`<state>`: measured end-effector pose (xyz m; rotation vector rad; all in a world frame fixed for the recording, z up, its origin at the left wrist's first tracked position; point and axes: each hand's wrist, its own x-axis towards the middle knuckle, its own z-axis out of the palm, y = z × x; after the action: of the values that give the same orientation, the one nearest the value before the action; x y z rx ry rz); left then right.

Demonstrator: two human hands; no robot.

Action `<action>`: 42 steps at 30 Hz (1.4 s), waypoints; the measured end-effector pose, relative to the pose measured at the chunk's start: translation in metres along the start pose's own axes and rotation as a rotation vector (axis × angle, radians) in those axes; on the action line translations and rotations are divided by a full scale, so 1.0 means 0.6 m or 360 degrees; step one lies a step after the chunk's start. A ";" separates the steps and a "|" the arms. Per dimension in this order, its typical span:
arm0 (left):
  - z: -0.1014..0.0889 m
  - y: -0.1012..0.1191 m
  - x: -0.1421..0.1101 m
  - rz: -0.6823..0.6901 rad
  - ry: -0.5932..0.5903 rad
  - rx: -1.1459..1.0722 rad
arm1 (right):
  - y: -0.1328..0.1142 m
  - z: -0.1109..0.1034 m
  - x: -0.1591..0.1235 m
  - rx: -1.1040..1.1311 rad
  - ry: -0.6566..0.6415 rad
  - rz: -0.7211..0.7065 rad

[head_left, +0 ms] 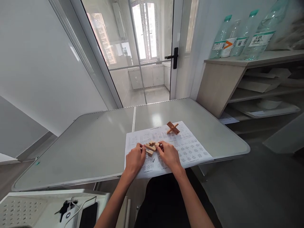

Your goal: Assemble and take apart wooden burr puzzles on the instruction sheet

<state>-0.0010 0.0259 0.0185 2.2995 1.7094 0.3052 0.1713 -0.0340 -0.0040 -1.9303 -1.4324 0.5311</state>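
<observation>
A cluster of light wooden puzzle pieces (151, 147) rests on a printed instruction sheet (190, 148) near the table's front edge. My left hand (135, 159) pinches the cluster from the left with curled fingers. From the right, my right hand (168, 155) grips the same pieces, fingers closed on them. Further back on the sheet lies a darker wooden cross-shaped puzzle (173, 128), untouched.
The grey folding table (95, 142) extends left and back toward a glass door (142, 47). A wooden shelf unit (225, 82) with water bottles (247, 34) on top stands at the right. A white perforated tray (35, 209) with small dark items sits at the lower left.
</observation>
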 end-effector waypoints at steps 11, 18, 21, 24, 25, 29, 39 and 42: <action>0.017 0.000 -0.004 0.0309 0.0254 -0.0049 | -0.005 -0.010 -0.004 0.0042 -0.0242 -0.0251; 0.021 -0.010 0.011 0.0659 0.0086 -0.0007 | 0.001 -0.007 0.004 0.0069 -0.0174 -0.0155; 0.024 -0.010 0.027 0.0635 0.0085 0.0026 | 0.008 -0.001 0.008 0.0062 -0.0141 -0.0145; 0.025 -0.010 0.040 0.0584 0.0103 0.0043 | 0.016 0.004 0.011 0.0127 -0.0098 -0.0159; 0.025 -0.011 0.043 0.0569 0.0110 0.0047 | 0.018 0.005 0.012 0.0166 -0.0078 -0.0166; 0.023 -0.023 0.053 0.0482 0.0172 0.0111 | 0.023 0.005 0.011 0.0296 -0.0039 -0.0190; 0.002 -0.062 0.089 -0.0017 0.0393 0.0267 | 0.024 0.002 0.007 0.0360 -0.0047 -0.0192; 0.003 -0.067 0.100 -0.0119 0.0431 0.0292 | 0.026 0.003 0.006 0.0380 -0.0040 -0.0200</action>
<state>-0.0194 0.0945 0.0044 2.4057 2.0249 0.4820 0.1816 -0.0326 -0.0160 -1.6408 -1.4259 0.6381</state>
